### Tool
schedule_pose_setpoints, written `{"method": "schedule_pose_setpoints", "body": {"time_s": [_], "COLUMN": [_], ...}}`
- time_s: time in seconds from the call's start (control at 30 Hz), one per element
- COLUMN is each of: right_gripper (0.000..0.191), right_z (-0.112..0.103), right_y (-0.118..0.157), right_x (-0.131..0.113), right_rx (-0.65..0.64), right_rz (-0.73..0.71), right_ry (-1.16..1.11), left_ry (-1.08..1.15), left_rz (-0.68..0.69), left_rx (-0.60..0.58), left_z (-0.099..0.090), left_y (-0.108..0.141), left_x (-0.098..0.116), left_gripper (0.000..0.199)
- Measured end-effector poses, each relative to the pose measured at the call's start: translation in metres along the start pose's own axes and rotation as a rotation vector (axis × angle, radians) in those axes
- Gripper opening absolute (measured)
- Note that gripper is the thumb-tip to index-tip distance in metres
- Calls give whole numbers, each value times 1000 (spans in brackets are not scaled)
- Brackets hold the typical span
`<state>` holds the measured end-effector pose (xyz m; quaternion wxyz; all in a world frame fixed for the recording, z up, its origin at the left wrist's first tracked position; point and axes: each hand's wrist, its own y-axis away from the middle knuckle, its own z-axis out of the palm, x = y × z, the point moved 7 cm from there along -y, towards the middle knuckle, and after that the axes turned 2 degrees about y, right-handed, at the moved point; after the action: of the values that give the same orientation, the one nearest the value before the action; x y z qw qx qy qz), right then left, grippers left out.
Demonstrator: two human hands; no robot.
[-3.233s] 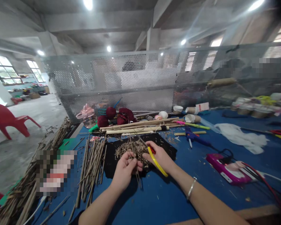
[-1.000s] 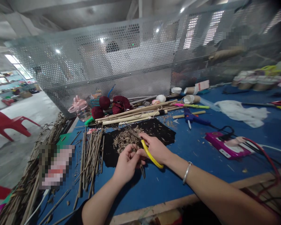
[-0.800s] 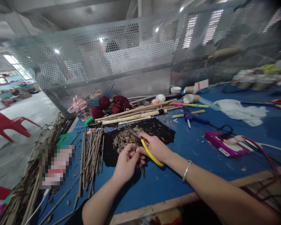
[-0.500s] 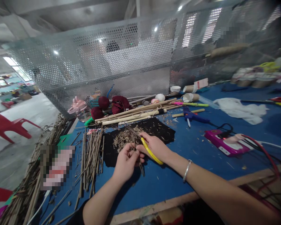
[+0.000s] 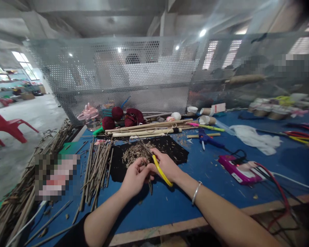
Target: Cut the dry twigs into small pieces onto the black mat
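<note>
My right hand [image 5: 168,167] is closed round a pair of scissors with yellow handles [image 5: 162,175], the blades pointing up and away to the left. Against it, my left hand [image 5: 134,175] pinches a few thin brown twigs [image 5: 150,188], whose ends stick out below the fingers. Both hands meet over the near edge of a black cloth [image 5: 176,156]. On that cloth lies a heap of short cut twig pieces [image 5: 134,152]. Left of it, a loose bunch of longer twigs [image 5: 99,164] rests on the blue tabletop [image 5: 193,192]. My fingers partly hide the scissors' pivot.
A blue glue gun [image 5: 211,140] and a purple power strip [image 5: 243,173] with cables lie to the right. Pale sticks [image 5: 146,132] and maroon balls [image 5: 117,113] line the back, before a perforated metal screen [image 5: 103,75]. Long dry stalks [image 5: 23,202] run along the left edge.
The camera view has tilted up and turned slightly, so the scene sits differently. My hands keep the same grip on the scissors and twigs.
</note>
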<state>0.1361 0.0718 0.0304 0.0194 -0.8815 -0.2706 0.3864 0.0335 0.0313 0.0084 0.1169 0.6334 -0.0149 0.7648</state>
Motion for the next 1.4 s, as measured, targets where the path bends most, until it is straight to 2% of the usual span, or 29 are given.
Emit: {"method": "schedule_pose_setpoints", "body": {"time_s": [0.2,0.37,0.57,0.67,0.87,1.17,1.4], "right_gripper": [36,34,49,54,58,46,37], "right_z": [3,-3,-2,2,3,6,2], "right_y": [-3,-5,-5,-4,-4,-4,-5], "right_x": [4,5,3,-1,-8,-3,-5], "right_rx": [9,80,30,8,57,65,103], "right_rz": [-25,-31,11,-4,-75,-94,-104], "right_ry": [-10,73,208,178,69,-41,32], "left_ry": [14,-7,-4,6,-18,-41,-37], "left_rz": [21,78,128,127,139,156,170], "left_rx": [-7,-4,5,-11,-3,6,13], "left_z": [-2,-7,-11,-10,-8,-8,-11], "left_y": [-1,-3,-5,-4,-1,-1,-5], "left_x": [-1,0,5,4,8,11,7], "left_gripper": [30,31,29,28,28,27,27]}}
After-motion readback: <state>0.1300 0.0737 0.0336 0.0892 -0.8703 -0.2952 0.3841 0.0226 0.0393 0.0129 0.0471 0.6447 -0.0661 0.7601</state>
